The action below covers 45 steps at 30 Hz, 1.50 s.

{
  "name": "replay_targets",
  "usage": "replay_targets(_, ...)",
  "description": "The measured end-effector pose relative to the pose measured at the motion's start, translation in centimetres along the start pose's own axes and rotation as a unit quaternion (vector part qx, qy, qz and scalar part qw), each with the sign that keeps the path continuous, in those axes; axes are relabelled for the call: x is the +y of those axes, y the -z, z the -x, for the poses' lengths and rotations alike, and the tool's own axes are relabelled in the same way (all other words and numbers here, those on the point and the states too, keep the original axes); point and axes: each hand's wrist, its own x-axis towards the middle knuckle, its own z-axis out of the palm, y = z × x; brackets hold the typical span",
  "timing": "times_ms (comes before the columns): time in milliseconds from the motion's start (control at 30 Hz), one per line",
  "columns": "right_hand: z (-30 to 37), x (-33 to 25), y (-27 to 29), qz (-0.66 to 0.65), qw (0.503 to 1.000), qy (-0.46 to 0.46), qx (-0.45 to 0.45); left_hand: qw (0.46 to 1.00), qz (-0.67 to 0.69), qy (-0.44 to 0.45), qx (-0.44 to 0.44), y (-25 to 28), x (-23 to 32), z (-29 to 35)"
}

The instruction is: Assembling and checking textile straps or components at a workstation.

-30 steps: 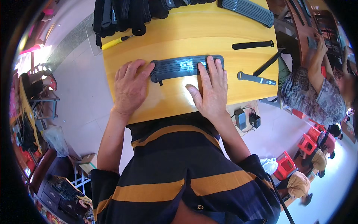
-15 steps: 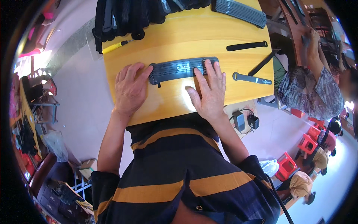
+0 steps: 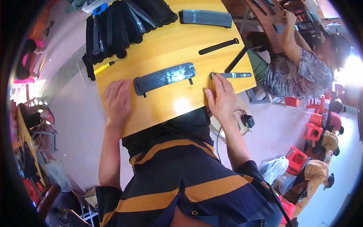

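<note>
A stack of dark grey hook-and-loop straps (image 3: 164, 79) lies on the yellow table (image 3: 151, 113), two short black tabs sticking out along its near side. Just left of the stack, my left hand (image 3: 118, 103) rests on the tabletop, fingers stretched out and holding nothing. My right hand (image 3: 223, 100) reaches to a single grey strap (image 3: 236, 75) at the right, its fingertips on the looped end and the thumb apart. Beyond that strap lie a black strap (image 3: 236, 59) at a slant and another black strap with an end loop (image 3: 218, 46).
Bundles of black straps (image 3: 117, 28) are heaped at the far left, with a yellow-handled tool (image 3: 107, 67) beside them. A neat row of grey straps (image 3: 206, 18) lies at the far edge. Another person (image 3: 298, 72) sits at the right. A black power adapter (image 3: 247, 120) sits below the table's right edge.
Both hands have left the strap stack; my right hand has moved onto the looped end of the single grey strap. The whole view has shifted and turned slightly.
</note>
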Motion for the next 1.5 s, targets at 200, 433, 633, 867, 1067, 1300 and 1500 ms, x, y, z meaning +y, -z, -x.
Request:
replay_targets(200, 3.6, -1.1, 0.2, -0.002, 1.000, 0.003, -0.018, 0.999, 0.020, -0.002, 0.041, 2.1, 3.6, 0.1)
replay_targets(433, 5.2, -3.3, 1.5, -0.013, 1.000, 0.023, -0.016, 0.994, 0.103, -0.029, 0.028, 2.1, 9.0, 0.1)
replay_targets(633, 4.8, -1.1, -0.2, 0.011, 0.994, 0.090, 0.058, 0.987, 0.151, -0.051, 0.014, 0.7, 11.1, 0.5)
replay_targets(867, 4.7, -3.6, 5.0, -0.209, 0.969, 0.041, 0.125, 0.967, 0.252, 0.017, -0.028, 1.2, 12.5, 1.0)
replay_targets(1067, 3.1, -5.8, 9.1, -0.642, 0.741, -0.136, 0.144, 0.932, 0.358, 0.028, -0.045, 1.9, 14.3, 0.1)
replay_targets(1300, 2.2, -6.0, 5.7, -0.672, 0.703, -0.189, 0.136, 0.710, 0.625, 0.218, -0.241, 2.7, 14.6, 1.7)
replay_targets(1500, 1.7, -7.2, 4.8, -0.671, 0.715, -0.171, 0.095, 0.721, 0.595, 0.239, -0.262, 2.4, 15.2, 1.4)
